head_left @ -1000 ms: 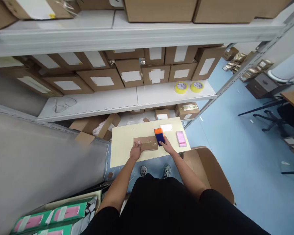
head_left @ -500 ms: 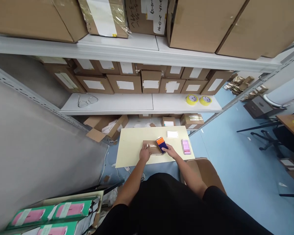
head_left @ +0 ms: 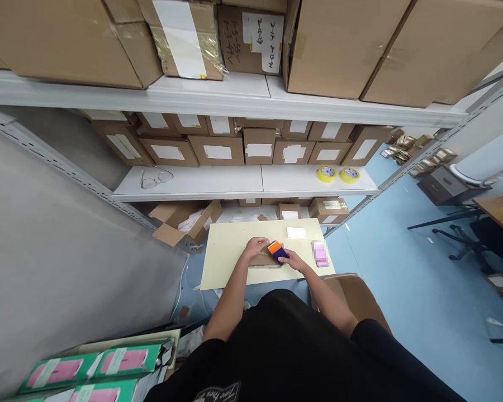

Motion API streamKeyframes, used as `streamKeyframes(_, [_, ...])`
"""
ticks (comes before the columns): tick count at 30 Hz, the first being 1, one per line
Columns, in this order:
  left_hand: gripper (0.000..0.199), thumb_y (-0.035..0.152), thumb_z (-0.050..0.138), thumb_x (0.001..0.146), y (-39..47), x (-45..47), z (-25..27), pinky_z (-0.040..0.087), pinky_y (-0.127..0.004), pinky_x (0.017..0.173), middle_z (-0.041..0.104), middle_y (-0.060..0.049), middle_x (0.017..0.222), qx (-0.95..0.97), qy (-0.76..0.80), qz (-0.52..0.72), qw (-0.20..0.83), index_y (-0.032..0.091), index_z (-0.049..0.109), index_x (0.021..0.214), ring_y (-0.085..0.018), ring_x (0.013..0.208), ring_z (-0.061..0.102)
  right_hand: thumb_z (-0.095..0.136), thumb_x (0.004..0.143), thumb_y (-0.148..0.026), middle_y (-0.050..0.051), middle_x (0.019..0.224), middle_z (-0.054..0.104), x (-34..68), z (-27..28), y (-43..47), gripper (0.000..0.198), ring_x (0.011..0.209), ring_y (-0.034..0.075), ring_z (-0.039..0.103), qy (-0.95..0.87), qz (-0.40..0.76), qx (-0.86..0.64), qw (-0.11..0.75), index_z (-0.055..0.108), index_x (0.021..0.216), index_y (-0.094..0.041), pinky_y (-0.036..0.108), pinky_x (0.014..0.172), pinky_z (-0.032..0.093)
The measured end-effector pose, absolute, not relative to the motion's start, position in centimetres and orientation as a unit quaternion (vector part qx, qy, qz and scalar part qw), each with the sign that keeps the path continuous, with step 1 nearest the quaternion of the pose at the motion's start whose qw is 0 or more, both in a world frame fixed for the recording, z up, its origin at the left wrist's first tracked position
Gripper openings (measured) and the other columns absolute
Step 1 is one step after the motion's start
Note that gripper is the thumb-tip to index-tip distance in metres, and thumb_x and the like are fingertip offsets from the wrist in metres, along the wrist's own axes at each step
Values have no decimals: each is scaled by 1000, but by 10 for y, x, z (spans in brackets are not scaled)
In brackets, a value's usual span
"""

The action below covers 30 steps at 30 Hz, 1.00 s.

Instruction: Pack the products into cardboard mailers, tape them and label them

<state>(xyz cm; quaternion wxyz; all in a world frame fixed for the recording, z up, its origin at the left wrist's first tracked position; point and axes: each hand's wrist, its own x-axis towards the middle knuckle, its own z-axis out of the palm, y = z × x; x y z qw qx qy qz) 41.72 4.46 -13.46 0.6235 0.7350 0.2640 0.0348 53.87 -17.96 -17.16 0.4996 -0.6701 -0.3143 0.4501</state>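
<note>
My right hand (head_left: 293,260) grips a small box (head_left: 279,253), dark blue with an orange end, and holds it tilted over the table. Beneath it a flat brown cardboard box (head_left: 263,259) lies on the pale yellow table (head_left: 224,254). My left hand (head_left: 256,246) is over the far left part of the cardboard box. Its fingers reach out toward the orange end, and I see nothing held in them. Whether the fingertips touch the small box I cannot tell.
On the table lie a white card (head_left: 296,233) and a blurred pink item (head_left: 320,254). Behind rises a shelf (head_left: 218,181) with cartons, glasses (head_left: 156,177) and yellow tape rolls (head_left: 327,174). An open carton (head_left: 184,220) stands back left; another (head_left: 356,298) is near my right arm.
My left hand has lifted off the cardboard box and moved up and right toward the orange end. My right hand keeps the small box. The view has shifted slightly.
</note>
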Motion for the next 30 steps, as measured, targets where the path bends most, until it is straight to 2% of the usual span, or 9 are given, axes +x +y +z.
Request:
streamKeyframes(4, [36,46,75,77,49,424,-130,53,-35,94,81,-10,105,727,230,-8,647,16,82,95,-24,99,72,80,74,-58,2,100,72,541,-169,-178,54,93,23,64,-319,465,-649,511,71,111,-20,36,86,51])
streamKeyframes(8, [31,44,73,76,46,430,-127,54,-32,80,79,-7,83,744,243,-6,622,15,81,84,-20,80,70,81,72,-57,2,98,73,543,-167,-179,53,93,24,64,-321,474,-642,509,72,108,-19,37,87,51])
streamKeyframes(11, [27,41,71,77,43,432,-125,52,-29,74,76,-4,74,759,248,3,602,16,80,79,-18,74,68,82,72,-57,3,99,73,545,-165,-179,54,93,24,64,-326,481,-632,514,73,110,-19,38,88,51])
streamKeyframes(19, [22,37,74,74,45,431,-121,52,-30,76,80,-7,83,766,288,19,574,16,81,78,-21,79,71,81,72,-59,3,103,74,549,-168,-174,60,97,26,65,-336,477,-650,487,72,117,-21,41,91,52])
streamKeyframes(23, [19,33,70,77,46,426,-117,52,-29,77,80,-7,83,773,295,45,560,17,81,77,-20,81,72,80,75,-58,5,111,74,551,-165,-172,60,103,27,65,-347,461,-652,491,71,122,-22,43,96,51])
streamKeyframes(30, [22,33,64,81,45,411,-114,53,-29,77,80,-6,85,763,315,92,557,17,81,80,-20,82,72,79,77,-57,7,111,74,550,-157,-165,53,104,28,66,-360,428,-669,489,72,115,-21,43,97,51])
